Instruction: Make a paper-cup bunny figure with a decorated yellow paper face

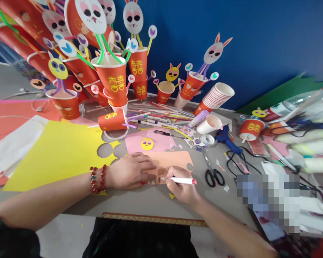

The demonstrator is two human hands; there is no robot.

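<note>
My right hand (181,186) pinches a white marker (182,180) with a red end, its tip over the lower edge of an orange paper strip (174,161). The fingers of my left hand (131,171) lie spread on the left part of that strip, palm down; a small red thing shows under them. Near the marker's tip are small drawn marks, too small to make out. Just behind the strip, a round yellow face cutout (146,144) rests on pink paper (161,138), beside a black pen (164,133).
Yellow paper (59,150) with round holes lies left. Red cups (115,80) with paper rabbit faces stand at the back. Black-handled scissors (214,177), a blue glue gun (227,139), a tape roll (207,140) and cables are at right. A phone (270,225) lies near the front right.
</note>
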